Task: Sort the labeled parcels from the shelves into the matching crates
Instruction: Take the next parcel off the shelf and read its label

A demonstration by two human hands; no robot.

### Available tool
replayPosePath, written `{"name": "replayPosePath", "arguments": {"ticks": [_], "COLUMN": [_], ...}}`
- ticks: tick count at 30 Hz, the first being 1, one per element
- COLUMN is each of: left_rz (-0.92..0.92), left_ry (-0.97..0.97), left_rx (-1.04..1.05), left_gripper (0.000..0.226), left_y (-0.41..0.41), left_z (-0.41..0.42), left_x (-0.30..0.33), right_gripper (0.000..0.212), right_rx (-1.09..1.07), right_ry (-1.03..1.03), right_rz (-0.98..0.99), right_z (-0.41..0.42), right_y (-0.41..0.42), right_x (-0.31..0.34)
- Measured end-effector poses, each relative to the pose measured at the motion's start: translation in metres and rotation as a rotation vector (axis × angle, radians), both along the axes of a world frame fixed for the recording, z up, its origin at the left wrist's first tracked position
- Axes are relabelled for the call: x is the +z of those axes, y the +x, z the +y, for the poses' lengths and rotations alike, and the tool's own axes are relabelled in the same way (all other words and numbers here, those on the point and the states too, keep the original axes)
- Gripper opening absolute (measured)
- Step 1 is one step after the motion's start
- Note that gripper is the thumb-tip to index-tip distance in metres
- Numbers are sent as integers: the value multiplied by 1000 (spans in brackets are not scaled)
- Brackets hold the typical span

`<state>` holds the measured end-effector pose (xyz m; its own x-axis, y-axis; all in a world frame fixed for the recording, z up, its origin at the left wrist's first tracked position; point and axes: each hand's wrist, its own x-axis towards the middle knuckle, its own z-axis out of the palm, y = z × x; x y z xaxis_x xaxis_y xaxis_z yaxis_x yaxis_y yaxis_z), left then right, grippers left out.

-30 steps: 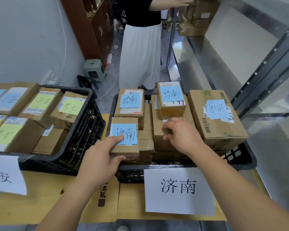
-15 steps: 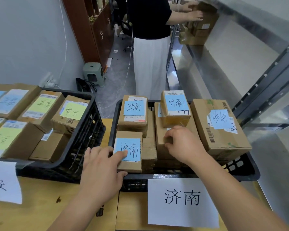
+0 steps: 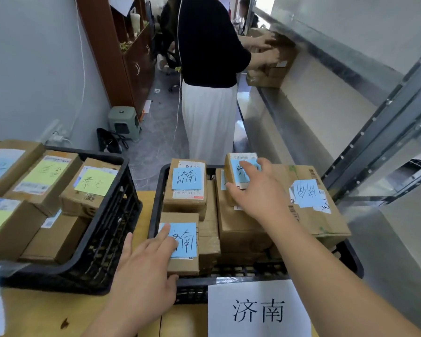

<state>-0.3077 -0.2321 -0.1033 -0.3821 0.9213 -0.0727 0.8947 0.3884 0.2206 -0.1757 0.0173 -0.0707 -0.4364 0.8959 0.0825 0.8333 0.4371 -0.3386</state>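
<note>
Left hand grip open, fingers flat on front parcel in right crate. Right hand grip open, fingers touching small top parcel.

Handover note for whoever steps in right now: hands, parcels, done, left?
Left hand: fingers straight, resting on the front blue-labeled parcel in the right crate.
Right hand: open, fingers laid on the small top parcel at the back of that crate. Neither hand grips anything.
Done: the right crate, behind the printed 济南 sign, holds several blue-labeled parcels; the left crate holds mostly green-labeled ones.
Left: more parcels sit on the shelf where another person works; fetch and sort them.
</note>
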Motion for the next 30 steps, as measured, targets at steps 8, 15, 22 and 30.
{"name": "replayPosePath", "arguments": {"ticks": [8, 15, 22, 30], "left_rz": [-43, -68, -46, -62], "left_ry": [29, 53, 54, 37], "left_rx": [7, -8, -49, -115], "left_gripper": [62, 68, 82, 78], "left_y": [-5, -13, -31, -48], "left_z": [0, -1, -1, -3], "left_x": [-3, -4, -2, 6], "right_gripper": [64, 61, 66, 73], "right_rx": [5, 44, 69, 34], "right_ry": [-79, -54, -44, -84], "right_rz": [109, 100, 88, 98], "right_z": [-21, -113, -157, -173], "right_y": [-4, 16, 27, 18], "right_x": [7, -4, -12, -9]}}
